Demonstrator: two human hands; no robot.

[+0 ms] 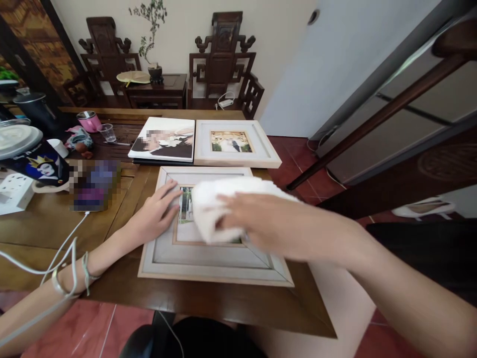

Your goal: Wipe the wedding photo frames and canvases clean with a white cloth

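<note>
Head view: picture frame [210,256] lies flat on the table [268,311]; taken as landmark. My right hand [249,219], motion-blurred, is clamped on a bunched white cloth [231,186] over the frame's middle and right. My left hand [162,209] rests on the frame's left border, fingers apart, gripping nothing. Frame lies directly below the cloth; long axis seemingly side to side. Left hand is nearer, touching; cloth contact uncertain. Second frame [266,144]: just beyond.

wooden table [238,301] | front picture frame [212,256] | rear frame [231,143] | blurred, probably a phone [96,186]
</note>
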